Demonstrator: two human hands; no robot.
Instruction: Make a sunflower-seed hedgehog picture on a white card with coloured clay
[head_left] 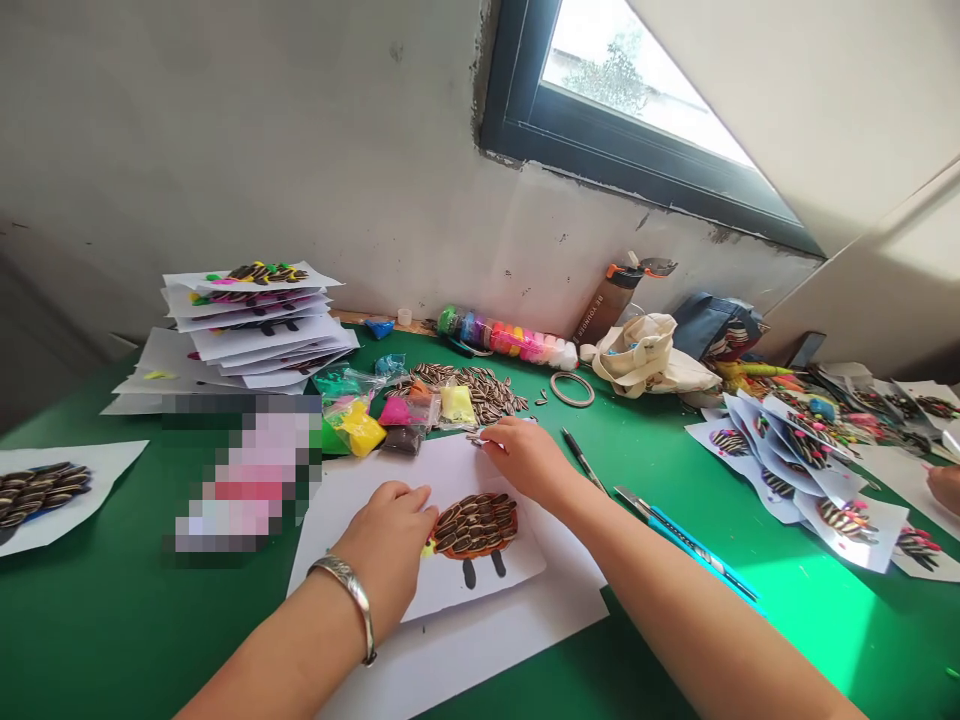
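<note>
A white card [480, 592] lies on a larger white sheet [450, 665]. It carries a rounded animal figure covered in striped sunflower seeds [476, 525], with two dark legs and a bit of yellow at its left end. My left hand [390, 535], with a silver bangle on the wrist, rests on the card's left side, fingers bent and slightly apart beside the figure. Beyond the figure, my right hand [517, 455] reaches over the paper's far edge, thumb and finger pinched at a small striped seed. Its fingertips are near the loose seed pile [487, 390].
Bags of coloured clay [364, 428] stand left of the seeds. A paper stack [255, 330] is behind left; another seed picture [45, 495] lies left. A pen [581, 458] and blue cutter [690, 540] lie right, before finished cards [795, 450]. Another person's hand [945, 487] shows far right.
</note>
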